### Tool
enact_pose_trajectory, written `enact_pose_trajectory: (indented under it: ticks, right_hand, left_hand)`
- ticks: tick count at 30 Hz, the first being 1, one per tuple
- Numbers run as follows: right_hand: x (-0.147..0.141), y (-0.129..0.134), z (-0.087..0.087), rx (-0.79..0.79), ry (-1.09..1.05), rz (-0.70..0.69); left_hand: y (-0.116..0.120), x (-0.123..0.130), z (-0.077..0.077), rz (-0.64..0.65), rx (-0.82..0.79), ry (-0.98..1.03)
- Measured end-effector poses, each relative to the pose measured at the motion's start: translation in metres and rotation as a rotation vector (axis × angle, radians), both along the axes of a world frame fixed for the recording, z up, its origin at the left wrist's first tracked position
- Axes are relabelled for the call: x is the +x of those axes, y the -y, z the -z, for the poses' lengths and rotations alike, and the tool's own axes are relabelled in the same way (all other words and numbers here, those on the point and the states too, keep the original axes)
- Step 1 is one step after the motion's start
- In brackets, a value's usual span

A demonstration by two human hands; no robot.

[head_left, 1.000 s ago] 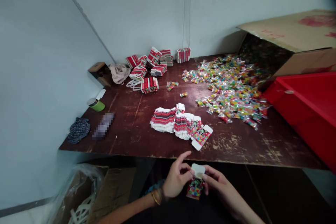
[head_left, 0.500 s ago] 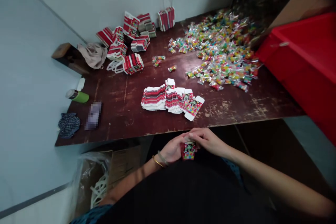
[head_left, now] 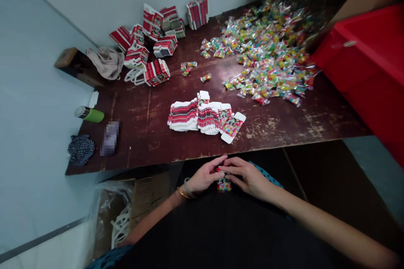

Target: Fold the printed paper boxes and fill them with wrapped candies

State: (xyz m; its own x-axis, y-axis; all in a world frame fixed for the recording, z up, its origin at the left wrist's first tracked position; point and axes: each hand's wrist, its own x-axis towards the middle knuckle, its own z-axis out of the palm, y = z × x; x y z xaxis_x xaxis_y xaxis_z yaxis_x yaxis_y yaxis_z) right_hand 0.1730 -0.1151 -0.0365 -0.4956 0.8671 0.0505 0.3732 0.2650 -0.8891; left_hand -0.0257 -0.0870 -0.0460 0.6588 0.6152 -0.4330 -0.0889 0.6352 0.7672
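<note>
Below the table's front edge, my left hand (head_left: 204, 177) and my right hand (head_left: 249, 176) meet at a small printed red box (head_left: 224, 185). The fingers of both hands press on the box's upper end and hide part of it. A bracelet and a gold bangle circle my left wrist. On the table (head_left: 142, 134), just beyond the hands, lies a fanned row of flat printed boxes (head_left: 183, 115) with white flaps. Wrapped colourful candies (head_left: 268, 59) form a large heap at the back right, and a few lie apart near the middle.
Bundles of printed boxes (head_left: 157, 72) stand at the back left near a cloth (head_left: 107, 62). A green bottle (head_left: 94, 115) and a checked cloth (head_left: 81, 150) are at the left edge. A red bin (head_left: 356, 59) borders the right; an open carton (head_left: 148, 197) sits below.
My fingers have shifted on the box's top; the right hand's fingers are now more spread, and a white part that showed there is covered. The view has shifted slightly.
</note>
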Motion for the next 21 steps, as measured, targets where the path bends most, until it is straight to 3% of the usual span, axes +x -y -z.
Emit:
enact_pose_trajectory:
  ticks: [2, 3, 6, 7, 9, 11, 13, 16, 18, 21]
  right_hand:
    - [0.026, -0.021, 0.001, 0.084, 0.059, 0.018]
    - [0.047, -0.038, 0.003, 0.151, 0.118, 0.117]
    - [0.129, -0.092, 0.010, 0.367, 0.356, 0.634]
    - [0.155, -0.105, 0.014, 0.390, 0.423, 0.719]
    - [0.188, -0.112, 0.024, 0.416, 0.608, 0.783]
    - [0.188, -0.095, 0.034, 0.424, 0.738, 0.756]
    - [0.163, -0.065, 0.041, 0.423, 0.774, 0.697]
    - [0.118, -0.024, 0.045, 0.401, 0.723, 0.542]
    - [0.107, -0.015, 0.045, 0.395, 0.629, 0.455]
    - [0.120, -0.026, 0.044, 0.359, 0.420, 0.326]
  left_hand:
    - [-0.008, 0.002, -0.006, 0.052, 0.161, -0.148]
    - [-0.014, 0.002, -0.010, 0.092, 0.240, -0.229]
    - [-0.039, -0.007, -0.026, 0.331, 0.439, -0.402]
    - [-0.048, -0.014, -0.032, 0.432, 0.483, -0.417]
    - [-0.065, -0.030, -0.042, 0.643, 0.510, -0.450]
    - [-0.076, -0.044, -0.048, 0.763, 0.468, -0.492]
    - [-0.079, -0.048, -0.049, 0.703, 0.412, -0.479]
    - [-0.073, -0.027, -0.043, 0.442, 0.240, -0.321]
    - [-0.068, -0.001, -0.036, 0.280, 0.121, -0.200]
    - [-0.062, 0.038, -0.024, 0.102, 0.072, -0.080]
